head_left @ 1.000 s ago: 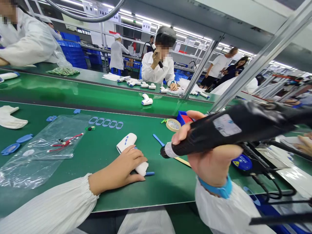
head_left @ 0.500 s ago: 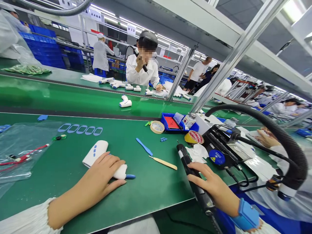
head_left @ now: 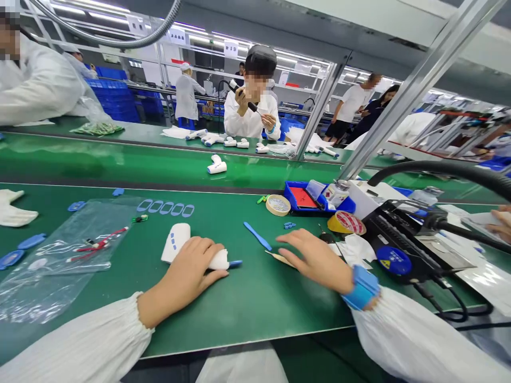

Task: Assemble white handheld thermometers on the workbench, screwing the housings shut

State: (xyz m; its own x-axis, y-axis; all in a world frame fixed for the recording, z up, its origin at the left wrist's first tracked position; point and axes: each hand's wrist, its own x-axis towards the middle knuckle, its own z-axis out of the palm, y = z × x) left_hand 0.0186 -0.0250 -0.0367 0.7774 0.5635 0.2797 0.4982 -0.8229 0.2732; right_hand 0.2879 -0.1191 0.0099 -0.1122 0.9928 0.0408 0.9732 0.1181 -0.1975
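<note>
My left hand (head_left: 194,267) lies over a white thermometer housing (head_left: 178,242) with blue buttons on the green table (head_left: 247,298), its fingers curled down onto it. A small blue piece (head_left: 235,263) pokes out beside the fingertips. My right hand (head_left: 315,259) rests flat and open on the table, covering most of a tan wooden stick (head_left: 277,257); it holds nothing. A blue wrist strap (head_left: 361,287) circles that wrist. A blue plastic pry tool (head_left: 257,235) lies just beyond the two hands.
A clear plastic bag (head_left: 59,255) with red wires lies at left, blue gaskets (head_left: 165,208) behind it. A tape roll (head_left: 278,205), blue tray (head_left: 303,198), yellow tape roll (head_left: 346,222) and black soldering station (head_left: 403,244) crowd the right. Other workers sit across the conveyor (head_left: 159,159).
My right hand let go of the black electric screwdriver, which is out of sight, and came to rest flat on the wooden stick. My left hand stayed on the white housing.
</note>
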